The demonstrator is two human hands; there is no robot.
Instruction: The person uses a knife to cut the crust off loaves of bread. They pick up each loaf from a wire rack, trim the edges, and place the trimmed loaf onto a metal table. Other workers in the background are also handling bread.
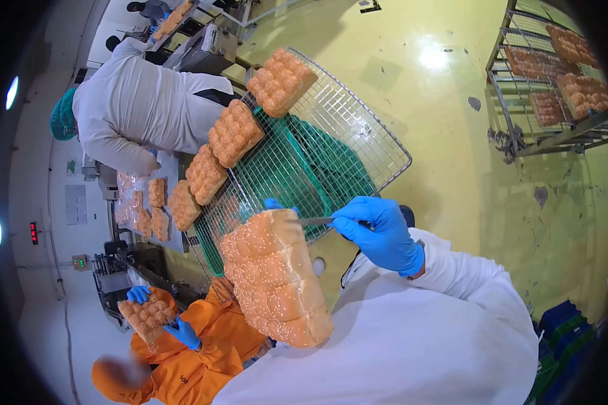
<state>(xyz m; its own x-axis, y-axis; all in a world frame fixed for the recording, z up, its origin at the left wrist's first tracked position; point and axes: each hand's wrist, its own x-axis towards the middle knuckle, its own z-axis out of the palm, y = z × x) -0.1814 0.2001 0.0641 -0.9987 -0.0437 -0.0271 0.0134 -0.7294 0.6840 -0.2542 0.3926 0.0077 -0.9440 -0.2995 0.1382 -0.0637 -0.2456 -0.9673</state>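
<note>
In front of my white coat, a slab of joined sesame-seed buns (271, 278) is held up and tilted, its pale cut or torn side facing right. My left hand (278, 204), in a blue glove, is mostly hidden behind the slab; only some fingers show at its upper edge, holding it. My right hand (380, 233), also gloved in blue, grips a narrow metal knife (316, 221). The blade meets the upper end of the slab's side; its tip is hard to make out. Beyond the slab lies a wire rack (365, 129) with several bun slabs (235, 132) along its far left side.
Green plastic crates (334, 162) are under the rack. A co-worker in orange (197, 344) handles another slab at lower left. A co-worker in white (142, 96) bends over a table with packed buns. A wheeled rack trolley (552, 81) stands upper right; stacked crates (562, 344) lower right.
</note>
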